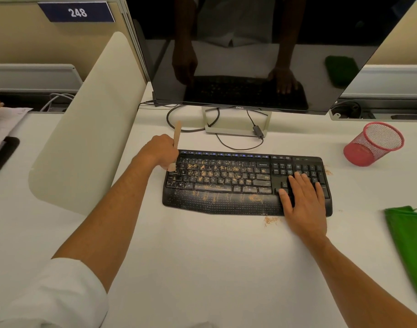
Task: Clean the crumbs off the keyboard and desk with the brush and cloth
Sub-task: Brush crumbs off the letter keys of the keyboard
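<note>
Nearest, the right hand [302, 200] lies flat, fingers straight, steadying the keyboard [247, 183] on the desk [202, 256], while the left hand [161, 151] grips the brush [176, 140] at its left end, cloth [408, 245] unused; brushing seems barely begun, needing strokes rightward across crumbed keys.

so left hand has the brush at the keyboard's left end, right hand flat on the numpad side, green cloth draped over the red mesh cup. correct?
Not the cloth. In the head view the green cloth lies flat on the desk at the right edge, apart from the red mesh cup. The rest holds: left hand grips the brush at the keyboard's left end, right hand flat on the numpad side.
</note>
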`<state>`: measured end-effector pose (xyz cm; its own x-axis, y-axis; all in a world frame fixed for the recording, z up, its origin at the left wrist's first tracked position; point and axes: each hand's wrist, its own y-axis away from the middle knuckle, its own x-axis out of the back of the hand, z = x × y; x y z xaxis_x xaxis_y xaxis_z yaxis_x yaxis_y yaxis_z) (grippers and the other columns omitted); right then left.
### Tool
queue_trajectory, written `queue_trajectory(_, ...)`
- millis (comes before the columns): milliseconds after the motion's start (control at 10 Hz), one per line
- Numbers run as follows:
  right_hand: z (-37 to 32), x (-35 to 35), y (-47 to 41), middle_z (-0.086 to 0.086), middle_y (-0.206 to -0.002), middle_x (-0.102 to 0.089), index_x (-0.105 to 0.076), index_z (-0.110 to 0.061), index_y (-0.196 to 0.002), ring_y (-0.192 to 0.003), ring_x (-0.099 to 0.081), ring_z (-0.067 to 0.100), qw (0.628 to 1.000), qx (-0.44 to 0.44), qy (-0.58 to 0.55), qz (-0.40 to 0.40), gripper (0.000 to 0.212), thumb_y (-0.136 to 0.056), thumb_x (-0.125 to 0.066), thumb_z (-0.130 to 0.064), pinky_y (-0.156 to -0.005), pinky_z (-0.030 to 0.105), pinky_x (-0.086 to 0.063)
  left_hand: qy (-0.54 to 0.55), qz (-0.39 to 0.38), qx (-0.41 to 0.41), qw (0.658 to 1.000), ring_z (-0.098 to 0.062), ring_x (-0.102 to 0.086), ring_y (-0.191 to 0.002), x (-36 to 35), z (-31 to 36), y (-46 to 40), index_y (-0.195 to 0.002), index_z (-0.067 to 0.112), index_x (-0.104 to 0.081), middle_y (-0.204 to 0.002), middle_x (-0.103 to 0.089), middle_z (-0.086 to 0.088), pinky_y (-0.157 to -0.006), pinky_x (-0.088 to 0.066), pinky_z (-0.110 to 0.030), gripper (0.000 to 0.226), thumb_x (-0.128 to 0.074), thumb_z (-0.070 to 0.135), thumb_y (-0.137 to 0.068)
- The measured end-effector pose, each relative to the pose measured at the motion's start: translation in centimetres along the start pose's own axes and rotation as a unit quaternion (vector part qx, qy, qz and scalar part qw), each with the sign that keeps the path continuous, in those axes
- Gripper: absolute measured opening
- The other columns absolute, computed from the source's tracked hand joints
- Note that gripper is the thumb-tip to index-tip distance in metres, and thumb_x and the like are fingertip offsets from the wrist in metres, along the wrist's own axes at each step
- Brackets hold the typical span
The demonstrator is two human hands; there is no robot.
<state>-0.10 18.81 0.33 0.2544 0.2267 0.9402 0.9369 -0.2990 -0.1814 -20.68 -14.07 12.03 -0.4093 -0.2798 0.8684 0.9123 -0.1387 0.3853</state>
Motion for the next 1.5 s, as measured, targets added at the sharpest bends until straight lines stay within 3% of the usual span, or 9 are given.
queue_trajectory(100, -0.1, 0.0, 0.0, 0.006, -0.156, -0.043, -0.047, -0.013, -0.147, -0.15, -0.027, 0.02, 1.0, -0.002, 0.002, -0.001, 0.065, -0.102, -0.026, -0.054, -0.126, 0.039, -0.004, 0.055, 0.116, -0.011, 0.992, -0.026, -0.061, -0.085, -0.1, 0.0, -0.2, -0.105, 0.002, -0.065, -0.1, -0.067, -0.012, -0.068, -0.047, -0.034, 0.017, -0.057, 0.013, -0.095)
queue_trajectory(300, -0.1, 0.0, -0.1, 0.006, -0.156, -0.043, -0.047, -0.013, -0.147, -0.15, -0.028, 0.019, 1.0, -0.006, 0.0, -0.001, 0.066, -0.101, -0.026, -0.054, -0.126, 0.039, -0.005, 0.174, 0.097, -0.09, 0.976, -0.009, -0.06, -0.082, -1.7, 0.9, 0.3, -0.109, 0.007, -0.066, -0.103, -0.064, -0.002, -0.067, -0.044, -0.018, 0.017, -0.056, 0.015, -0.098)
queue_trajectory(400, -0.1, 0.0, 0.0, 0.006, -0.156, -0.043, -0.047, -0.013, -0.147, -0.15, -0.028, 0.02, 1.0, -0.005, 0.001, -0.002, 0.065, -0.101, -0.026, -0.054, -0.126, 0.039, -0.005, 0.123, 0.047, -0.133, 0.982, -0.003, -0.06, -0.082, -2.1, 1.1, 0.2, -0.105, 0.007, -0.064, -0.104, -0.063, -0.001, -0.067, -0.039, -0.015, 0.014, -0.052, 0.012, -0.1)
queue_trajectory(500, -0.1, 0.0, 0.0, 0.006, -0.156, -0.042, -0.047, -0.013, -0.147, -0.15, -0.027, 0.02, 1.0, -0.006, 0.0, -0.003, 0.066, -0.101, -0.025, -0.055, -0.126, 0.038, -0.004, 0.052, 0.042, -0.125, 0.99, -0.02, -0.062, -0.088, -1.4, 0.5, -0.3, -0.098, 0.005, -0.061, -0.102, -0.065, -0.009, -0.073, -0.043, -0.026, 0.012, -0.051, 0.01, -0.1)
queue_trajectory(700, 0.0, -0.1, 0.0, 0.006, -0.156, -0.042, -0.047, -0.013, -0.148, -0.15, -0.027, 0.019, 1.0, -0.007, 0.0, -0.004, 0.066, -0.101, -0.025, -0.055, -0.126, 0.039, -0.004, -0.183, 0.073, -0.085, 0.977, -0.029, -0.061, -0.084, 0.3, -0.7, -0.6, -0.122, 0.01, -0.057, -0.099, -0.066, -0.017, -0.077, -0.05, -0.04, 0.023, -0.045, 0.013, -0.103)
queue_trajectory(900, 0.0, -0.1, 0.0, 0.006, -0.156, -0.043, -0.047, -0.013, -0.147, -0.15, -0.027, 0.02, 1.0, -0.005, 0.0, -0.001, 0.066, -0.101, -0.025, -0.055, -0.126, 0.039, -0.005, 0.05, 0.109, -0.071, 0.99, -0.029, -0.061, -0.085, -0.8, 0.0, -0.2, -0.101, 0.003, -0.061, -0.096, -0.067, -0.013, -0.077, -0.051, -0.042, 0.013, -0.054, 0.013, -0.098)
queue_trajectory(1000, -0.1, 0.0, 0.0, 0.006, -0.155, -0.043, -0.047, -0.013, -0.147, -0.15, -0.028, 0.02, 1.0, -0.007, -0.002, 0.0, 0.066, -0.101, -0.025, -0.055, -0.126, 0.04, -0.005, 0.134, 0.14, -0.051, 0.98, -0.023, -0.057, -0.08, -1.7, 0.2, 0.4, -0.107, 0.002, -0.062, -0.089, -0.062, -0.008, -0.071, -0.044, -0.034, 0.017, -0.057, 0.015, -0.096)
queue_trajectory(1300, 0.0, -0.1, 0.0, 0.007, -0.156, -0.043, -0.047, -0.013, -0.147, -0.15, -0.028, 0.02, 1.0, -0.005, -0.001, 0.0, 0.066, -0.101, -0.025, -0.055, -0.126, 0.041, -0.006, 0.077, 0.097, 0.012, 0.992, -0.027, -0.058, -0.076, -1.9, -0.3, 1.3, -0.086, 0.001, -0.058, -0.078, -0.057, -0.007, -0.051, -0.036, -0.028, 0.009, -0.056, 0.009, -0.09)
queue_trajectory(1500, -0.1, 0.0, 0.0, 0.007, -0.155, -0.043, -0.048, -0.012, -0.146, -0.149, -0.029, 0.021, 1.0, -0.002, -0.002, 0.005, 0.064, -0.101, -0.027, -0.053, -0.125, 0.039, -0.005, 0.126, 0.183, -0.004, 0.975, -0.022, -0.055, -0.074, -1.6, 0.6, 1.2, -0.09, 0.004, -0.059, -0.084, -0.059, -0.007, -0.063, -0.043, -0.032, 0.011, -0.053, 0.012, -0.095)
